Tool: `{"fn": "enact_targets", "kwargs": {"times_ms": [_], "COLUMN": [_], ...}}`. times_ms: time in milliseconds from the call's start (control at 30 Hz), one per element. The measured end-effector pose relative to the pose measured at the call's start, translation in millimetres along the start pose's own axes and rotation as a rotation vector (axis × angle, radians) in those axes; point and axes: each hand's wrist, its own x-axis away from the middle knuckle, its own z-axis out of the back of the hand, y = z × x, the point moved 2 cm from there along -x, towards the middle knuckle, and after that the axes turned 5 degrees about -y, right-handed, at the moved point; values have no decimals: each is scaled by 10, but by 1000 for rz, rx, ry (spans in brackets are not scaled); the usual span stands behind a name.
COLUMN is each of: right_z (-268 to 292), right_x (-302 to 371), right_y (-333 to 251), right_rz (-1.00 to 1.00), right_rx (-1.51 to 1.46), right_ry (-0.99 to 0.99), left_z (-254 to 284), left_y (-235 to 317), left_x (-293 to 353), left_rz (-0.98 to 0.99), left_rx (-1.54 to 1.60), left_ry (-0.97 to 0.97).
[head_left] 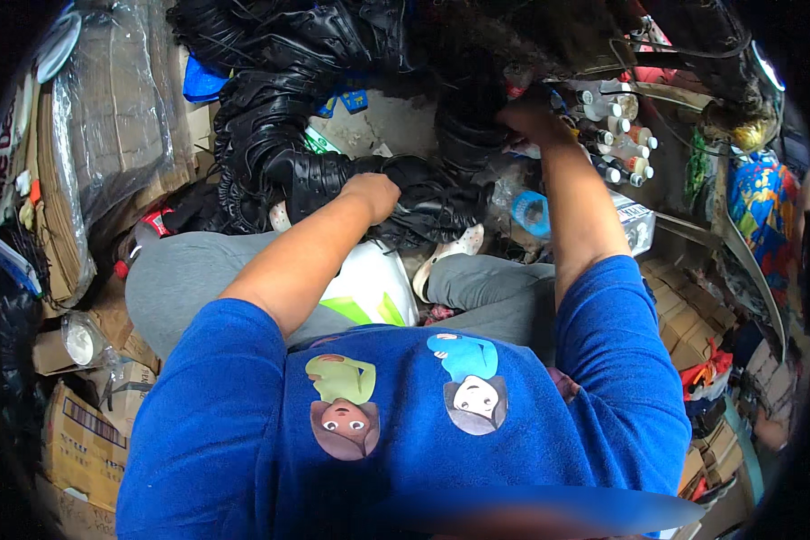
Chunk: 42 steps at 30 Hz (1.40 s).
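Note:
My left hand is closed on a black lace-up shoe that lies over my lap. My right hand reaches farther out, beside a dark shoe or boot in shadow; its fingers are too dark to make out. Many more black shoes are piled at the left and along the far side. To the right of my right hand stand several small plastic bottles with white caps. A clear bottle with a blue label lies just below my right forearm.
Flattened cardboard under clear plastic leans at the left. A cardboard box sits at the lower left. Stacked brown cardboard and a metal strip are at the right. A white and green bag lies between my legs.

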Motion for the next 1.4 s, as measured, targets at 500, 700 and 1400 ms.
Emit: {"fn": "enact_targets", "kwargs": {"times_ms": [500, 700, 1400], "right_z": [-1022, -1742, -1946], "right_x": [1917, 2238, 2396], "right_y": [314, 145, 347], "right_rz": [313, 554, 730], "right_rx": [-940, -1227, -1290], "right_ry": [-1002, -1206, -1323], "left_z": [18, 85, 287], "left_y": [-134, -111, -185], "left_x": [-167, -173, -254], "left_rz": [-77, -55, -112], "left_rx": [179, 284, 308], "left_ry": [255, 303, 528]}}
